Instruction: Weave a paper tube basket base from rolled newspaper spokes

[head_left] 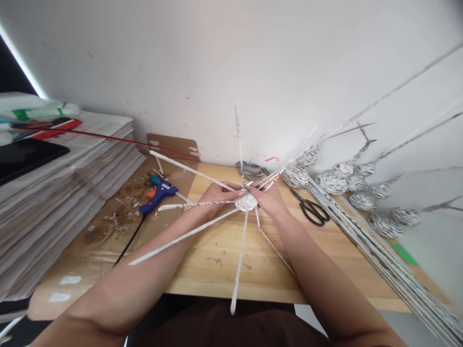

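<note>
Between my hands, above the wooden table, is a small piece woven from rolled newspaper tubes [247,202], with several long tubes sticking out from it like spokes. My left hand [221,193] grips its left edge, thumb on top and fingers tucked behind. On the right side my right hand [266,196] pinches the weaving and the base of some tubes that point up and to the right. The fingertips of both hands are partly hidden by the paper. One spoke bends down near my right forearm.
A blue glue gun [158,195] lies on stained cardboard [108,241] at left, beside stacked newspapers [101,159]. At right are black-handled scissors [314,212], a bundle of paper tubes [361,246] and several woven paper balls [331,182]. Grey pliers-like tool [253,170] lies by the wall.
</note>
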The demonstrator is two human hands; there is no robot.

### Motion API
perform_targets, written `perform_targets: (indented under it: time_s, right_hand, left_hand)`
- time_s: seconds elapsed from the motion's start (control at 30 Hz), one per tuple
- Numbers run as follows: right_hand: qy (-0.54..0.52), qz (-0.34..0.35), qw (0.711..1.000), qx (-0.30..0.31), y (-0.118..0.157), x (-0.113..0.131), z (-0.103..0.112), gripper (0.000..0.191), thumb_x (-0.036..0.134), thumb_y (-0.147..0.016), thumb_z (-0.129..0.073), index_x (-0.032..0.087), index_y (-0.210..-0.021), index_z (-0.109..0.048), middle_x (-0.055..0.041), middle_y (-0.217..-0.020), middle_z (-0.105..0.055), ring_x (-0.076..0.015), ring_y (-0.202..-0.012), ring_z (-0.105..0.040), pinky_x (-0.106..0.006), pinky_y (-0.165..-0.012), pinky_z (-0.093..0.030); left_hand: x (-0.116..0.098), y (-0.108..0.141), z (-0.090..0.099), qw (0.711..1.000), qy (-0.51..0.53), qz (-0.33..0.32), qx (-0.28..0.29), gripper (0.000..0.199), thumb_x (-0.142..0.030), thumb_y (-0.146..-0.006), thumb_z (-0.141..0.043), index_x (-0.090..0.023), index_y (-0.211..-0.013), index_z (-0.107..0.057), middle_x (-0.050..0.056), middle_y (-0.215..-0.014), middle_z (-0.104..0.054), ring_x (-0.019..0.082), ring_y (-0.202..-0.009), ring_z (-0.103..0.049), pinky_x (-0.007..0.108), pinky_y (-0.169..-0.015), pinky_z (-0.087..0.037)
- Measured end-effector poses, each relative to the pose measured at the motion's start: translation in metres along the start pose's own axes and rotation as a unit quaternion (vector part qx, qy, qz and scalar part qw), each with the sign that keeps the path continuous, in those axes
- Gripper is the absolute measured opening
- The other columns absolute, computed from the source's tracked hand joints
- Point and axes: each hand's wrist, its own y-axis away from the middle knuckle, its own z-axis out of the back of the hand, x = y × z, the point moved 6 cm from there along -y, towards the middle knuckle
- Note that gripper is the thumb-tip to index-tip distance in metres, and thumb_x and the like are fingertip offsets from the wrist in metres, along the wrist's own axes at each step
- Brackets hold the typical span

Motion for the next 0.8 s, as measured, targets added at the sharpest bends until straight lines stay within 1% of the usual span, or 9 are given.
perform_targets:
  time_s: [0.1,0.13,0.23,0.33,0.4,0.5,0.63,0.7,0.8]
  right_hand:
    - [0.044,0.008,0.996,0.074,0.0028,0.0002,-0.0100,0.018,0.036,-0.073,-0.069,0.019,-0.068,-0.072,0.0007,-0.054,-0.062,-0.0137,-0.048,-0.052,-0.025,-0.047,-0.040]
    - [0.046,0.013,0.995,0.083,0.0032,0.0011,-0.0104,0.019,0.037,-0.074,-0.069,0.019,-0.069,-0.072,0.0004,-0.056,-0.063,-0.0140,-0.050,-0.053,-0.025,-0.048,-0.040]
    - [0.034,0.029,0.995,0.093,0.0035,0.0041,-0.0092,0.019,0.036,-0.074,-0.069,0.018,-0.072,-0.072,-0.0015,-0.062,-0.066,-0.0162,-0.058,-0.058,-0.026,-0.054,-0.044]
    - [0.035,0.048,0.994,0.094,0.0038,0.0051,-0.0087,0.017,0.034,-0.074,-0.069,0.017,-0.073,-0.072,-0.0031,-0.066,-0.069,-0.0176,-0.062,-0.061,-0.028,-0.057,-0.047]
    - [0.043,0.050,0.994,0.083,0.0040,0.0036,-0.0086,0.015,0.032,-0.073,-0.070,0.018,-0.073,-0.072,-0.0031,-0.066,-0.070,-0.0179,-0.062,-0.062,-0.028,-0.057,-0.048]
    - [0.032,0.033,0.996,0.077,0.0045,-0.0006,-0.0105,0.014,0.031,-0.071,-0.073,0.018,-0.076,-0.072,-0.0033,-0.070,-0.072,-0.0188,-0.065,-0.065,-0.030,-0.060,-0.050]
    - [0.001,0.023,0.995,0.093,0.0050,-0.0025,-0.0125,0.021,0.034,-0.072,-0.074,0.019,-0.087,-0.073,-0.0038,-0.077,-0.074,-0.0187,-0.067,-0.067,-0.030,-0.063,-0.051]
    - [0.008,0.032,0.995,0.097,0.0046,-0.0017,-0.0117,0.022,0.034,-0.073,-0.074,0.019,-0.089,-0.073,-0.0050,-0.081,-0.074,-0.0189,-0.070,-0.067,-0.030,-0.065,-0.052]
    - [0.028,0.037,0.994,0.094,0.0037,-0.0018,-0.0104,0.024,0.036,-0.074,-0.074,0.019,-0.091,-0.074,-0.0065,-0.084,-0.075,-0.0200,-0.072,-0.067,-0.030,-0.065,-0.051]
  left_hand:
    - [-0.0019,-0.0003,0.0045,0.999,-0.033,-0.027,-0.032,0.029,-0.030,-0.053,-0.088,-0.012,-0.070,-0.075,0.006,-0.066,-0.070,0.015,-0.059,-0.062,0.027,-0.059,-0.048]
    - [-0.0018,-0.0003,0.0048,0.999,-0.035,-0.026,-0.032,0.028,-0.030,-0.052,-0.088,-0.011,-0.068,-0.074,0.006,-0.063,-0.069,0.014,-0.056,-0.060,0.026,-0.057,-0.047]
    - [0.0017,0.0009,0.0027,1.000,-0.009,0.000,-0.023,0.028,-0.030,-0.050,-0.088,-0.011,-0.066,-0.074,0.005,-0.060,-0.067,0.013,-0.053,-0.057,0.026,-0.055,-0.045]
    - [0.0034,0.0028,-0.0009,1.000,0.003,0.001,-0.017,0.029,-0.031,-0.052,-0.088,-0.011,-0.068,-0.074,0.006,-0.064,-0.068,0.014,-0.057,-0.060,0.027,-0.058,-0.046]
    - [0.0035,0.0036,-0.0003,0.999,-0.012,-0.007,-0.033,0.030,-0.033,-0.052,-0.088,-0.012,-0.068,-0.074,0.007,-0.065,-0.069,0.016,-0.059,-0.061,0.028,-0.060,-0.047]
    - [0.0034,0.0035,0.0035,0.997,-0.049,-0.013,-0.058,0.030,-0.032,-0.050,-0.089,-0.012,-0.063,-0.071,0.005,-0.061,-0.067,0.016,-0.057,-0.060,0.028,-0.058,-0.047]
    - [0.0018,0.0008,0.0071,0.994,-0.092,-0.041,-0.050,0.028,-0.034,-0.054,-0.086,-0.012,-0.065,-0.072,0.004,-0.061,-0.067,0.015,-0.056,-0.058,0.027,-0.057,-0.044]
    - [0.0021,-0.0008,0.0080,0.991,-0.114,-0.054,-0.041,0.027,-0.034,-0.057,-0.084,-0.011,-0.067,-0.073,0.004,-0.062,-0.067,0.014,-0.056,-0.058,0.027,-0.057,-0.043]
    - [0.0049,-0.0024,0.0080,0.989,-0.136,-0.056,-0.028,0.026,-0.035,-0.062,-0.080,-0.011,-0.071,-0.073,0.004,-0.063,-0.067,0.015,-0.058,-0.058,0.027,-0.058,-0.043]
